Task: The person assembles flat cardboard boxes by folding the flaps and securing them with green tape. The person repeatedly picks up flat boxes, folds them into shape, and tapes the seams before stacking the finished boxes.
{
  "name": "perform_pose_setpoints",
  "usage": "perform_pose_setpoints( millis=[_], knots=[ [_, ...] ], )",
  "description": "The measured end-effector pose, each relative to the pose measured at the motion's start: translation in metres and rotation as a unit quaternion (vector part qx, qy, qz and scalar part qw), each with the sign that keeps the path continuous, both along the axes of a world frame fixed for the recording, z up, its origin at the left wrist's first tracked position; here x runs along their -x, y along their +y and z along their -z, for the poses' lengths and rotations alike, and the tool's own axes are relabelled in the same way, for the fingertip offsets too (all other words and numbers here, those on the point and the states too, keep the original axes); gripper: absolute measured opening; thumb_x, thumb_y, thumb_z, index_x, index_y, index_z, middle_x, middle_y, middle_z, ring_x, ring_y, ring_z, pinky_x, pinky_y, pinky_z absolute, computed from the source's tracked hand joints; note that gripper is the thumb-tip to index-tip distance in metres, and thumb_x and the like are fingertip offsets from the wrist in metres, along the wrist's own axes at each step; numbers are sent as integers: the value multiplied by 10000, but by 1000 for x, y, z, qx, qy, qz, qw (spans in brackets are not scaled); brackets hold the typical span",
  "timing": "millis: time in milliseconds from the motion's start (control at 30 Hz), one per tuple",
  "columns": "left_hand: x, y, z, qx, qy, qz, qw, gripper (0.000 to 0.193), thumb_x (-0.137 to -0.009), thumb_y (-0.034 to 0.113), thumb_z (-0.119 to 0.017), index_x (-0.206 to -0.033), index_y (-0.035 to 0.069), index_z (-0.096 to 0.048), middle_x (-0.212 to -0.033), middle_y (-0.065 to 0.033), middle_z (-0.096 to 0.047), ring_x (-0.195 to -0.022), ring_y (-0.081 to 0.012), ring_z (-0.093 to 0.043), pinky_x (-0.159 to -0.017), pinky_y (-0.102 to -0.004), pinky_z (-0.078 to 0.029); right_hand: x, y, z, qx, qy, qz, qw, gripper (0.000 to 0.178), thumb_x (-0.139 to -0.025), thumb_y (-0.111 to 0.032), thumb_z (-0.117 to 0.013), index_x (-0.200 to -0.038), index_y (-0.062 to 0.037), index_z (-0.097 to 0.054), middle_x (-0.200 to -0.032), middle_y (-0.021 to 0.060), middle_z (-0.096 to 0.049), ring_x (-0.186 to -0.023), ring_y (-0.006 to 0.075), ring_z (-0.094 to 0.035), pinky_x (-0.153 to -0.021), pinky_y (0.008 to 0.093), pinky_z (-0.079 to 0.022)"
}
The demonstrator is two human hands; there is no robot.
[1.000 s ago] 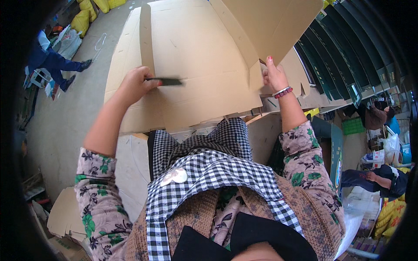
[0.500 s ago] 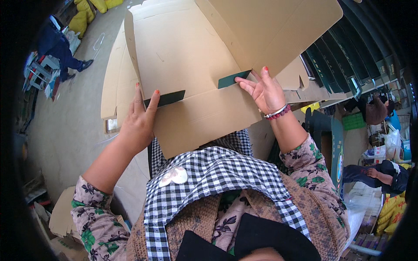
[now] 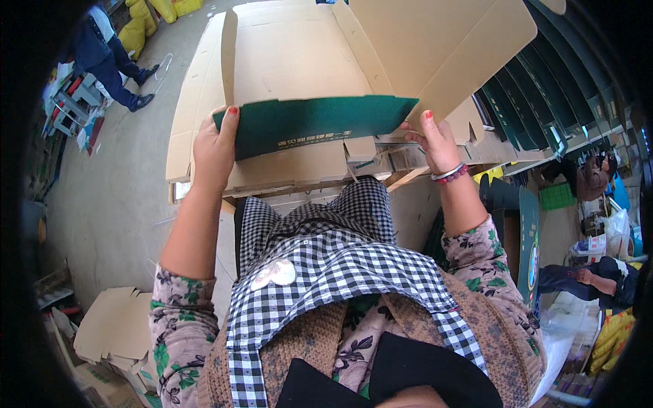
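A large cardboard box (image 3: 292, 61), brown inside and green outside, lies partly folded in front of me with its lid (image 3: 456, 41) raised at the right. Its green front wall (image 3: 320, 122) stands up toward me. My left hand (image 3: 214, 149) is closed on the wall's left end, thumb at the top edge and the other fingers mostly hidden. At the opposite end, my right hand (image 3: 439, 144) has its thumb raised and its fingers slightly curled by the corner, thumb and fingers apart.
Flat cardboard sheets (image 3: 292, 163) lie beneath the box on a wooden-framed stand. Several dark green boxes (image 3: 517, 102) line the right side. More cardboard (image 3: 112, 326) is stacked at lower left. One person (image 3: 112, 61) stands at far left, another (image 3: 592, 279) at right.
The box's front wall has swung upward, so its green outer face now shows. My left hand has moved up with it; my right hand has shifted slightly right and down.
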State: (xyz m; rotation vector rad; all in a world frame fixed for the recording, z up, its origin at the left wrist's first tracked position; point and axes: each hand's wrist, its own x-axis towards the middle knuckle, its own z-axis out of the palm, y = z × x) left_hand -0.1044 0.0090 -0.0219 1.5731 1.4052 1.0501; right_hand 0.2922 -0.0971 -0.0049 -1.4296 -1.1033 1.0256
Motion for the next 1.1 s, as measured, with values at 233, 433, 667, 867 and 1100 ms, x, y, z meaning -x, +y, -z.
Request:
perform_pose_setpoints(
  millis=[233,433,667,867,1100],
  knots=[
    [-27,16,-24,-362,405,-59,837,381,-849,228,-704,-1174,37,-646,-1197,-201,-610,-1153,-327,-561,-998,-389,-437,37,-13,0,41,-304,88,948,437,-918,-431,-627,-962,0,-681,-815,114,-683,-702,198,-636,-667,316,-497],
    [-20,2,-48,-234,450,226,831,423,-832,263,-720,-1142,-16,-651,-1161,-157,-641,-1125,-338,-578,-982,-390,-464,97,-6,-56,-263,-558,-44,786,596,-675,-91,-810,-1234,-116,-604,-1175,153,-584,-1144,335,-551,-951,426,-451],
    [-28,8,-64,-67,441,404,798,313,-761,130,-742,-1067,76,-707,-1010,-133,-676,-987,-318,-640,-872,-412,-523,77,62,-28,59,-624,-272,730,124,-721,-191,-753,-816,-124,-708,-804,131,-681,-782,338,-665,-682,456,-533],
    [-36,15,-58,-15,459,460,760,196,-725,85,-712,-914,35,-709,-909,-195,-671,-882,-376,-643,-791,-430,-524,76,43,-38,36,-625,-272,731,113,-731,-184,-730,-788,-92,-699,-777,156,-672,-780,354,-665,-691,471,-537],
    [-49,6,-66,-6,475,438,763,161,-770,147,-681,-894,51,-719,-880,-192,-685,-818,-361,-663,-743,-434,-535,61,49,-25,-28,-628,-266,731,149,-740,-152,-706,-881,-109,-686,-865,122,-691,-845,336,-672,-718,453,-542]
  ],
)
